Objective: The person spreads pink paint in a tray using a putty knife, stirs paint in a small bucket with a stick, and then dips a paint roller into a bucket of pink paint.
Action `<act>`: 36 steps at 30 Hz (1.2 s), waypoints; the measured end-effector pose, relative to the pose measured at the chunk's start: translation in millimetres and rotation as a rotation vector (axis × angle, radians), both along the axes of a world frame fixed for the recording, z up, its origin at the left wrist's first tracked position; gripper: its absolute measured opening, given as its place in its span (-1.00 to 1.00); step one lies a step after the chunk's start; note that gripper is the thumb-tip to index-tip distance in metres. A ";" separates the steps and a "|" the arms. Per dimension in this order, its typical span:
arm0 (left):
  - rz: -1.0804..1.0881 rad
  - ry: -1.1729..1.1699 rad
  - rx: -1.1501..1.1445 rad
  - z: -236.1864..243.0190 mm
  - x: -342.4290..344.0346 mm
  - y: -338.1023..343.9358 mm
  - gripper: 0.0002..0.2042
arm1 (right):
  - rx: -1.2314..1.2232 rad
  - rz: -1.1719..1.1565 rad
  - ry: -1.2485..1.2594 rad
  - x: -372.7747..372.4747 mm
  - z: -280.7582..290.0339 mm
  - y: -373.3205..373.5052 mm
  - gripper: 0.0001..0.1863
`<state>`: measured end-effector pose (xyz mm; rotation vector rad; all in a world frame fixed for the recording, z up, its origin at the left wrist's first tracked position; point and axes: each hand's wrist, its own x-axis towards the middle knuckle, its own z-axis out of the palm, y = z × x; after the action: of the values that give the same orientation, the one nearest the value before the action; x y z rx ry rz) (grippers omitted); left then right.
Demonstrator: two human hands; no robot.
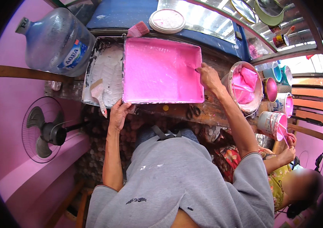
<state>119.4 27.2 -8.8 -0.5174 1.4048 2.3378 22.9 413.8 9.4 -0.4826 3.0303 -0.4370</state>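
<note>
L hand (119,114) grips near-L corner of pink paint tray (161,72), on table (214,111) w/ brush (97,92) to L. R hand (208,77) at tray's R rim, poss. on thin dark tool (197,70); can't tell.

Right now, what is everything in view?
Paint tray: 1, pink, centre
Second tray: 1, whitish, left of paint tray
Paintbrushes: 2, pinkish, on second tray and beyond paint tray
Lid: 1, whitish, beyond paint tray
Water jug: 1, translucent blue, upper left
Fan: 1, black, lower left
Bench: 1, brown, beneath trays
Scissors: 1 pair, black, bench front
Disc: 1, yellow, by scissors
Bucket: 1, whitish, right
Smaller paint containers: at least 5, mixed colours, far right
Co-worker: 1, yellow top, lower right
Left hand: 1, bare, paint tray's near left corner
Right hand: 1, bare, paint tray's right edge
</note>
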 end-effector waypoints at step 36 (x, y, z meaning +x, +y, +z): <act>0.138 0.086 -0.172 -14.4 -46.0 -10.8 -0.72 | -0.278 -0.216 -0.185 85.9 26.8 -31.2 -0.71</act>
<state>73.4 16.4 -23.2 -0.5850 1.6695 2.3839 108.8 382.6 36.2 -0.1129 2.8621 -0.8692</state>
